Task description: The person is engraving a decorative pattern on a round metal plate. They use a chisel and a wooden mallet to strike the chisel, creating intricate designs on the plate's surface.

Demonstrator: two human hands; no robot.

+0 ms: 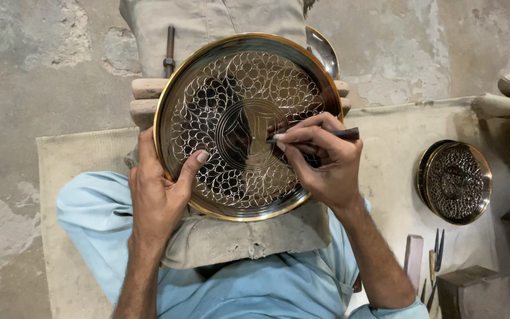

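Engraved plate (231, 88), left hand (157, 192) gripping rim, right hand (323, 159) above

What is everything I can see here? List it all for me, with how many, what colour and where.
engraved plate: one, dark with a gold rim and a leaf pattern, centre, on a padded rest.
engraving tool: one, dark, its tip on the plate.
padded rest: one, beige cloth, under the plate.
wooden bars: two, pale, behind the plate.
metal rod: one, rusty, top centre.
small plate: one, dark with a gold rim, right, on the mat.
mat: one, cream, on the concrete floor.
hand tools: several, lower right.
wooden block: one, brown, lower right corner.
left hand: holds the plate's rim.
right hand: grips the engraving tool.
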